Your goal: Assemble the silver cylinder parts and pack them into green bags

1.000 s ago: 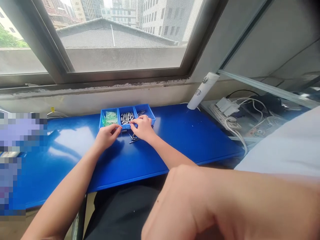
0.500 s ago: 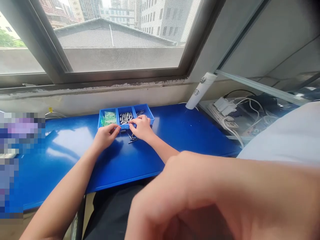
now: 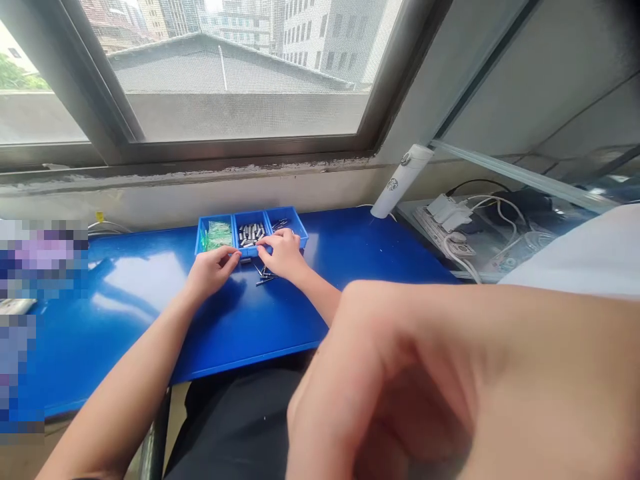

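At the front edge of a blue three-compartment tray (image 3: pixel 301 229), my left hand (image 3: pixel 214 268) is closed, thumb and index fingertips pinched together by the left and middle sections. My right hand (image 3: pixel 284 253) is also closed in a pinch, its fingertips at the front of the middle section. Whatever is between either set of fingers is too small to make out. Clear green pieces (image 3: pixel 220 235) fill the left compartment, short silver-and-black cylinders (image 3: pixel 251 233) the middle one. Thin dark metal pieces (image 3: pixel 281 224) lie in the right one. Similar slim pieces (image 3: pixel 266 275) rest on the table beneath my right hand.
Another person's large, blurred, curled hand (image 3: pixel 380 373) reaches across the right foreground, over my right forearm. A white bottle (image 3: pixel 403 181) stands at the back of the blue table (image 3: pixel 380 260). Beyond its right edge lie a power strip (image 3: pixel 445 230) and white cables.
The other person's hand in the foreground has shifted right and turned slightly. My two hands stay at the tray's front edge with hardly any movement.
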### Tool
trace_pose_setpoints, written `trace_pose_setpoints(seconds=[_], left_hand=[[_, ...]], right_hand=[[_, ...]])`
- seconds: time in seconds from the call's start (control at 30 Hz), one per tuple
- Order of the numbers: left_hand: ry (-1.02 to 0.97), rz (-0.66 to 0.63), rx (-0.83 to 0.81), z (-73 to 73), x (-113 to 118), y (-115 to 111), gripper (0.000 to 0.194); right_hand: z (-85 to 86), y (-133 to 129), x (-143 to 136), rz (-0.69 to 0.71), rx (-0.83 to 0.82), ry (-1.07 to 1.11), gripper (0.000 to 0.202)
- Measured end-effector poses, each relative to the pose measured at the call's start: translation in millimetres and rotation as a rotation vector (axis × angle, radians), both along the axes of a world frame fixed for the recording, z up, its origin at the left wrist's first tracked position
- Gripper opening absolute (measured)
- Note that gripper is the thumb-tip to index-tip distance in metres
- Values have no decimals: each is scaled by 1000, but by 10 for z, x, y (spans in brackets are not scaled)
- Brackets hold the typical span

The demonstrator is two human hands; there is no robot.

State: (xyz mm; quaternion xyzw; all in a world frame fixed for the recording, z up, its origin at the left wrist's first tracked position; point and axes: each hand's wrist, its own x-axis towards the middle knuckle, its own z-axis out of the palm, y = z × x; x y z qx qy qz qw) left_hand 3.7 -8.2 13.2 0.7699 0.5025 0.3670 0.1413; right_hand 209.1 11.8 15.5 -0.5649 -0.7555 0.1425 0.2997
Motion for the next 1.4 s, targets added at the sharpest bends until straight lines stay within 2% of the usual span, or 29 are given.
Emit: trace_pose_setpoints(seconds=[0.6, 0.9, 1.4], left_hand=[[9, 6, -2, 31, 5, -7, 35], [16, -4, 1, 48, 7, -5, 33], [11, -3, 10, 40, 2, -4, 33]], right_hand=[[-16, 14, 8, 3, 16, 12, 24], [78, -22, 16, 17, -23, 14, 25], [49, -5, 18, 9, 2, 12, 25]])
